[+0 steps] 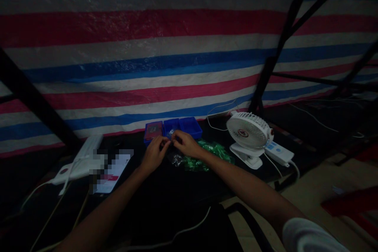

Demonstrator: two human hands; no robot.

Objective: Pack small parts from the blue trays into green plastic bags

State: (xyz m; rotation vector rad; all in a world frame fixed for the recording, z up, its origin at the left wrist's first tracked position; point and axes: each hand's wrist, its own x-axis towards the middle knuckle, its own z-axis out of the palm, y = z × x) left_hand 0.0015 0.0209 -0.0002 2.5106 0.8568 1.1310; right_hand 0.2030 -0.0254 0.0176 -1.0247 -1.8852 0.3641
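Head view: striped sheeting (pixel 153 59) is backing the surface (pixel 174 189), a fan (pixel 248 132) standing toward its right edge, blue containers (pixel 191 126) hugging the far edge, green packets (pixel 217 151) lying nearer; right hand (pixel 185 144) is partly screening them, left hand (pixel 155 151) meeting it, fingers bunching narrowly—holding what, I can't tell.

From far away, I am looking into a dim little work corner, a bit like a simple workshop, but I am finding it hard to be sure. A striped plastic sheet (pixel 165 96) is making the wall, and black metal bars (pixel 267 71) are standing against it. On the dark tabletop (pixel 168 183), blue trays (pixel 193 127) and green plastic bits (pixel 217 150) are sitting close together, and a white fan (pixel 246 132) is standing near them.
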